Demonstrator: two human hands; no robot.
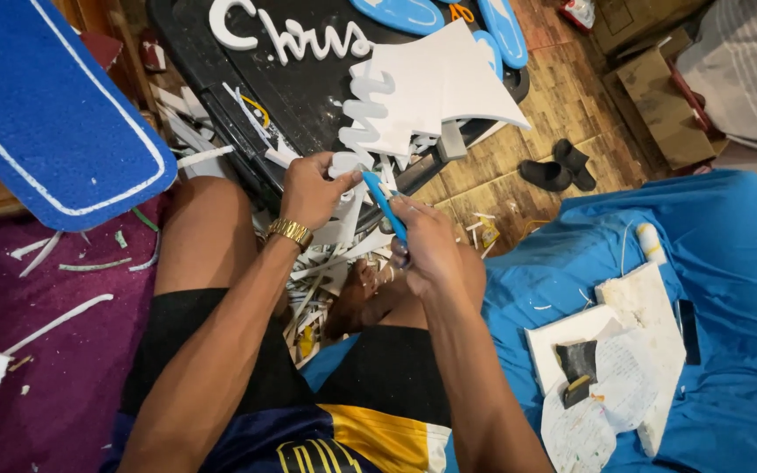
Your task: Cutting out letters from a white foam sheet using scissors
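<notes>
My left hand [313, 191], with a gold watch at the wrist, grips the lower edge of a white foam sheet [422, 92] partly cut into script letters. My right hand [431, 250] is closed around a blue-handled craft knife [385, 204], its tip against the foam near my left fingers. The sheet leans over a black tray-like board [308, 96] that carries finished white foam letters [295, 37]. White foam offcuts [326, 263] lie heaped between my knees.
A blue glittery board with a white outline [45, 114] stands at the left. Foam strips litter the purple mat [63, 350]. A blue cloth [720, 289] at the right holds foam blocks, papers and a dark tool. Black slippers [558, 166] sit on the brick floor.
</notes>
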